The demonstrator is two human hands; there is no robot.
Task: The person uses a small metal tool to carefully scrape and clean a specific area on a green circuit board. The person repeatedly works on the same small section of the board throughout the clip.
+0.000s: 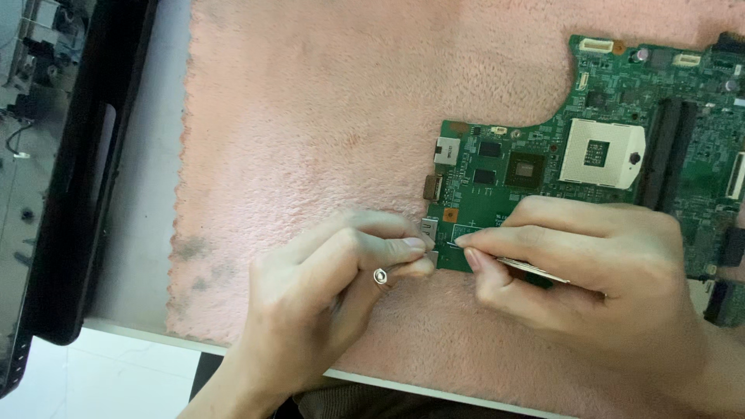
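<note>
A green laptop motherboard (621, 147) lies on a pink fuzzy cloth (326, 116), with a white processor socket (603, 153) near its middle. My left hand (334, 279) pinches the board's lower left corner between thumb and forefinger, beside a small metal port (428, 230). My right hand (582, 264) rests on the board's lower edge and grips a thin metal tool (531, 269), tweezers by the look of it. Its tip presses on the board close to my left fingertips. The tool's tip is mostly hidden by my fingers.
A black laptop frame (77, 171) lies at the left on the white table (147, 194). Dark stains (198, 260) mark the cloth's lower left corner. The table's front edge (403, 384) runs below my wrists. Black memory slots (669, 151) sit on the board's right side.
</note>
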